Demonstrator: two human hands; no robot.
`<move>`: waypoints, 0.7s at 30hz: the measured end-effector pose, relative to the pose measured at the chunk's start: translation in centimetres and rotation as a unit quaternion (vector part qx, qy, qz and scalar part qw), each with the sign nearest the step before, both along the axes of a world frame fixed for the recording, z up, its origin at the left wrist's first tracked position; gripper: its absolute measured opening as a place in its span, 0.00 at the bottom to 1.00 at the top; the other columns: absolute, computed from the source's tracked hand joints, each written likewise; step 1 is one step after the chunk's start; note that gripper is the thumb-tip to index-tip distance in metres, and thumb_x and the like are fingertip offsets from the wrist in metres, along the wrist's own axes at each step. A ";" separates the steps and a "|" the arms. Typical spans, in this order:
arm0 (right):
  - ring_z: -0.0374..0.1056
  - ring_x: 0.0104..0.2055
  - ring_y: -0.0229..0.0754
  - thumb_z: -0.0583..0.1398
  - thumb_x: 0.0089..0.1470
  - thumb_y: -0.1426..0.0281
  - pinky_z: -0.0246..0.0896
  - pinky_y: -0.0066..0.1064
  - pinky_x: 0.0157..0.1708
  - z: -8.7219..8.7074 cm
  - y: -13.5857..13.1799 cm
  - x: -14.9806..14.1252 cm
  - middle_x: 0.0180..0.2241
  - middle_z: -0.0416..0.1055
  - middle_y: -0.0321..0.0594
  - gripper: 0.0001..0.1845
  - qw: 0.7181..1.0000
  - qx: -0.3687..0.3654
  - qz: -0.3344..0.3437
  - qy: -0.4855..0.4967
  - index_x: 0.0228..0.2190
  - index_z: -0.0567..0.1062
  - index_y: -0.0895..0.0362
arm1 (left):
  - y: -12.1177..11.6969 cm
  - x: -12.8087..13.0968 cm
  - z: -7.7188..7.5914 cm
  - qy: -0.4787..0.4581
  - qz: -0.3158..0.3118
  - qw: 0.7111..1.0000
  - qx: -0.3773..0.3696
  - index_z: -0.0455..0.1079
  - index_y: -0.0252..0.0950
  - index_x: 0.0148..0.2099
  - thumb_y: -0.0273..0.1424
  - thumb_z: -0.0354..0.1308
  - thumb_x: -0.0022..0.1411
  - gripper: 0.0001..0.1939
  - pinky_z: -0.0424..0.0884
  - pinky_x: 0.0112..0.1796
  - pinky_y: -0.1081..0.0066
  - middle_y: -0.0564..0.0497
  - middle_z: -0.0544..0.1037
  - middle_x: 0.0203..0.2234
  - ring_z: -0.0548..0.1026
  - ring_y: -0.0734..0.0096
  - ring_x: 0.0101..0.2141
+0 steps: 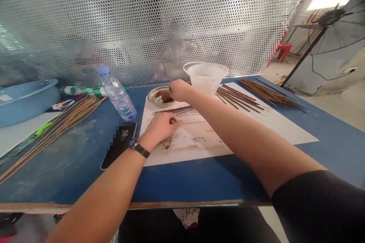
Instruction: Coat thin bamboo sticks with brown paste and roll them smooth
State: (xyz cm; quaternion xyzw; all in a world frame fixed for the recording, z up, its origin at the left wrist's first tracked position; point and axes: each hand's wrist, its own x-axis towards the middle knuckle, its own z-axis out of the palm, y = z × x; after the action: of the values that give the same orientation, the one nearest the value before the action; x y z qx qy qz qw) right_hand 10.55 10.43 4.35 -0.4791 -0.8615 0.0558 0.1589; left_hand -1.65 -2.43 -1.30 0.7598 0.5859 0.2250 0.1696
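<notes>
My left hand (162, 126) rests on a white board (256, 121), fingers closed in a pinch on a thin bare stick that runs right across the board. A watch sits on that wrist. My right hand (178, 90) reaches forward to a small metal dish (155, 97) of brown paste, fingers bunched at the dish's right rim; what they hold is hidden. A few coated brown sticks (182, 111) lie between the two hands. Brown smears mark the board near my left hand.
A water bottle (118, 95) and a phone (119, 144) lie left of the board. Bare bamboo sticks (54, 125) fan out at left beside a blue basin (25, 98). A white plastic bowl (207, 76) and coated sticks (248, 97) sit at the back right. Perforated screen behind; people beyond it.
</notes>
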 end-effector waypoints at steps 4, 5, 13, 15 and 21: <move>0.74 0.42 0.58 0.73 0.48 0.64 0.68 0.40 0.40 -1.2 2.0 -2.2 0.33 0.77 0.50 0.14 0.999 -0.029 0.001 -0.041 0.34 0.78 0.57 | 0.1 -0.3 0.2 0.007 0.009 1.000 0.006 0.77 0.39 0.32 0.43 0.61 0.65 0.15 0.63 0.30 0.64 0.46 0.82 0.28 0.75 0.60 0.28; 0.74 0.41 0.58 0.73 0.48 0.62 0.68 0.39 0.39 -1.4 2.2 -2.4 0.33 0.77 0.49 0.15 0.998 -0.032 0.005 -0.050 0.34 0.78 0.56 | 0.1 -0.2 0.2 0.008 0.006 1.000 0.008 0.77 0.40 0.32 0.44 0.60 0.66 0.15 0.63 0.29 0.64 0.46 0.82 0.28 0.75 0.59 0.28; 0.73 0.49 0.58 0.72 0.49 0.66 0.68 0.38 0.44 -2.5 3.2 -2.4 0.43 0.78 0.51 0.20 1.000 -0.022 -0.020 -0.004 0.43 0.76 0.57 | 0.2 0.1 0.0 -0.019 0.000 1.000 0.016 0.75 0.40 0.30 0.40 0.62 0.66 0.13 0.64 0.29 0.62 0.45 0.82 0.29 0.76 0.58 0.28; 0.72 0.50 0.57 0.71 0.50 0.70 0.67 0.39 0.48 -2.8 3.3 -2.2 0.46 0.77 0.50 0.20 0.998 -0.018 -0.030 0.048 0.45 0.75 0.57 | 0.3 -0.1 0.2 -0.029 0.011 0.999 0.017 0.75 0.40 0.30 0.39 0.62 0.65 0.13 0.63 0.29 0.62 0.45 0.82 0.28 0.75 0.58 0.28; 0.71 0.54 0.52 0.65 0.55 0.72 0.68 0.43 0.53 -3.8 4.0 -2.0 0.54 0.74 0.53 0.33 0.939 -0.093 -0.030 0.331 0.61 0.65 0.60 | 0.7 -1.3 0.6 -0.042 0.038 0.998 0.030 0.72 0.40 0.27 0.43 0.59 0.68 0.18 0.60 0.27 0.63 0.48 0.77 0.23 0.72 0.64 0.23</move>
State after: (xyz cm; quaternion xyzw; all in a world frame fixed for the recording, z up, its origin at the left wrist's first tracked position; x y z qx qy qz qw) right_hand 8.52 14.38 0.53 -0.4718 -0.7366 0.2858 0.3913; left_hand -2.91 -1.78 -0.69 0.7317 0.5994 0.2808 0.1627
